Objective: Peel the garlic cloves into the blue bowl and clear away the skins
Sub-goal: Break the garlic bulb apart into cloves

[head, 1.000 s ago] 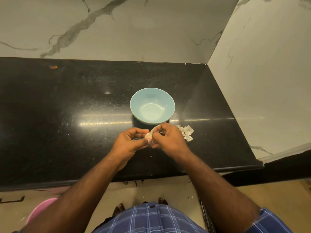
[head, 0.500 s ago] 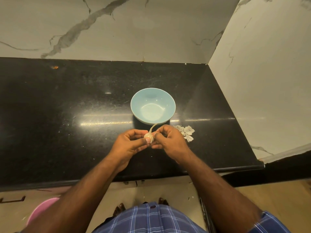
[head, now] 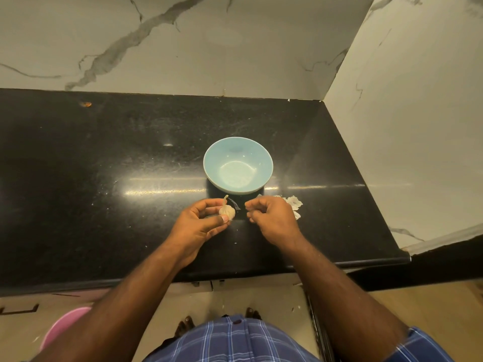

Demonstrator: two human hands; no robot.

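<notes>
The blue bowl (head: 238, 165) stands on the black counter (head: 104, 194) with nothing inside it. Just in front of it my left hand (head: 201, 223) pinches a small garlic bulb (head: 226, 210) with its stem pointing up. My right hand (head: 271, 218) hovers a short way to the right of the bulb, fingers curled; I cannot tell whether it holds a scrap of skin. A little pile of pale garlic skins (head: 294, 203) lies on the counter behind the right hand, partly hidden by it.
Marble walls close the counter at the back and the right (head: 405, 126). The counter's front edge runs just below my wrists. A pink tub (head: 62, 327) sits on the floor at the lower left. An orange speck (head: 86, 104) lies at the far left back.
My hands were together on the garlic; now the right hand has pulled away to the right, leaving the bulb in the left hand alone.
</notes>
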